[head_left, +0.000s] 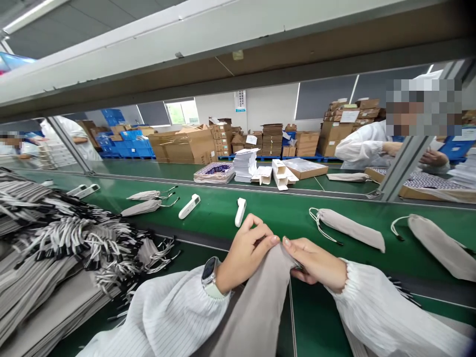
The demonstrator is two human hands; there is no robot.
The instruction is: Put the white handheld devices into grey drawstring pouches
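Between my two hands hangs a long grey fabric drawstring pouch (258, 302), held up by its top end. My left hand (253, 250) pinches the upper left edge between thumb and fingers. On the other side, my right hand (314, 263) grips the upper right corner, its fingertips partly behind the cloth. Whether anything is inside the pouch cannot be seen. Just beyond my hands, a white handheld device (241, 212) lies on the green belt (219, 218), with a second white device (189, 207) to its left.
A large pile of grey pouches (55, 292) with cords covers the left side. Filled pouches (351, 228) lie on the belt at right. White boxes (245, 166) stand behind the metal rail. A co-worker (372, 139) sits across at right. A shelf beam (223, 39) crosses overhead.
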